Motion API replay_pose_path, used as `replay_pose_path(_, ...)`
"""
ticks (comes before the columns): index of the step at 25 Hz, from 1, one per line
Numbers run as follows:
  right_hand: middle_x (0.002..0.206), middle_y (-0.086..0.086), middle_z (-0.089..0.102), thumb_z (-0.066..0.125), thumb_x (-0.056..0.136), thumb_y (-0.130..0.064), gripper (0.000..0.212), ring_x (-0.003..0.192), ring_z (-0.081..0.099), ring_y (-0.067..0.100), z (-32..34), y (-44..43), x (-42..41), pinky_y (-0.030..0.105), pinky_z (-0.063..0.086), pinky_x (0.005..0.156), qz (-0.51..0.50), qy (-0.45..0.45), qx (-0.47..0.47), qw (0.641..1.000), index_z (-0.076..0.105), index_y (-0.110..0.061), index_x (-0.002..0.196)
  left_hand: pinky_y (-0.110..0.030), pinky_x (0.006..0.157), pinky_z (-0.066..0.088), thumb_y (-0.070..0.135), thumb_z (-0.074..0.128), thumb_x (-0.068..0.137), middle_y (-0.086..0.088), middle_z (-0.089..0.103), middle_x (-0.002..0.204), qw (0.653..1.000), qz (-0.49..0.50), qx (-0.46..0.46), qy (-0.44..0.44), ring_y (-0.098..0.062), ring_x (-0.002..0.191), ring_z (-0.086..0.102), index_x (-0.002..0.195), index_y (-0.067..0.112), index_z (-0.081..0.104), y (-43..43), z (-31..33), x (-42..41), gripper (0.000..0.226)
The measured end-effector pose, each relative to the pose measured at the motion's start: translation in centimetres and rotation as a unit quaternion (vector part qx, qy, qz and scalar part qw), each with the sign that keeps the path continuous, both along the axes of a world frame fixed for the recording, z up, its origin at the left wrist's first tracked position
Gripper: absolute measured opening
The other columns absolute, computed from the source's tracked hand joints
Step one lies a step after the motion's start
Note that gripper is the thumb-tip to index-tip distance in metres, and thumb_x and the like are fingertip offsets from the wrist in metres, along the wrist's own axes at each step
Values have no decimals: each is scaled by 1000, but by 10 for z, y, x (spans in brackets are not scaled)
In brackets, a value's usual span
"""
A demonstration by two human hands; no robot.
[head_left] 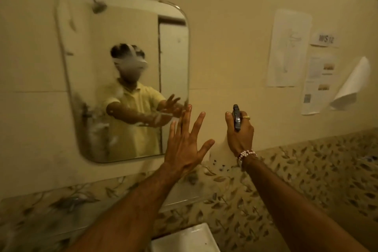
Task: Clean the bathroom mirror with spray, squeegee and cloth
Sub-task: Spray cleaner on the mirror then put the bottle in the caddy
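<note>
While gripping the spray bottle (236,117) up at chest height, right hand (240,131) wrapped tight round the neck, one finger up by the dark trigger head, nozzle pointing at the wall just right of the mirror (122,75); pale body of the bottle mostly hidden behind the palm, only a sliver showing below the wrist. Left hand (185,145) flat and spread wide, fingers fanned, holding nothing, hovering just off the mirror's lower right corner, contact with the glass impossible to tell. Mirror fixed to the wall above the sink (184,237), already hazed with foam and runs down its left side and across the middle. Looks a light, rigid plastic bottle, likely slick if wet, best kept held at the neck under the trigger. Glass hard, smooth and breakable, wanting even, gentle pressure. No squeegee or cloth in sight, so wiping looks yet to come
</note>
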State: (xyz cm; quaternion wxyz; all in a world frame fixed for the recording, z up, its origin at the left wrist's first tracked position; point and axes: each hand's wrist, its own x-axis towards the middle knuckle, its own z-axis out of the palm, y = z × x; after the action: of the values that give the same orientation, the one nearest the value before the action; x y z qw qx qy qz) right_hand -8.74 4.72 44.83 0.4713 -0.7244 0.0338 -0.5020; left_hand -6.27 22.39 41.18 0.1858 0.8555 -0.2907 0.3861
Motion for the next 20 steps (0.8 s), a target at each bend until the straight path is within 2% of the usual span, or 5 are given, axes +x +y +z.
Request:
replay_pose_path(4,83,2,67,65,92,-31,23,73,61,8,40,62,9,18,45,66,120,-29,0,992,64,-9,100,-61,127,6,77,28,96,-1,-17,173,997,71,-5,-15,-21,160,-13,165,39,1,59,21,-2,83)
replay_pose_path(9,72,-9,62,70,88,-26,13,65,58,3,109,129,11,9,43,57,212,-67,-10,975,68,-13,87,-59,128,2,77,23,96,0,-20,173,983,170,-24,-57,-23,161,-11,165,37,0,131,65,-7,83)
replay_pose_path(12,74,1,68,69,89,-27,15,68,64,18,141,160,7,26,53,61,266,-72,-8,961,70,-12,84,-57,128,4,76,24,97,4,-23,172,972,217,-53,-71,-19,161,-10,165,38,-3,170,91,-16,82)
replay_pose_path(17,62,4,61,67,90,-22,21,52,50,11,170,211,-11,26,45,53,298,-91,-33,950,65,-8,73,-58,128,9,76,25,97,-1,-18,173,954,279,-76,-81,-23,161,-4,166,32,5,215,112,-38,84)
replay_pose_path(20,66,16,68,67,89,-23,27,57,61,25,181,232,-19,39,57,59,299,-88,-26,950,69,-2,74,-58,128,8,76,24,96,-1,-20,173,952,289,-72,-74,-23,161,-6,166,31,6,230,114,-45,85)
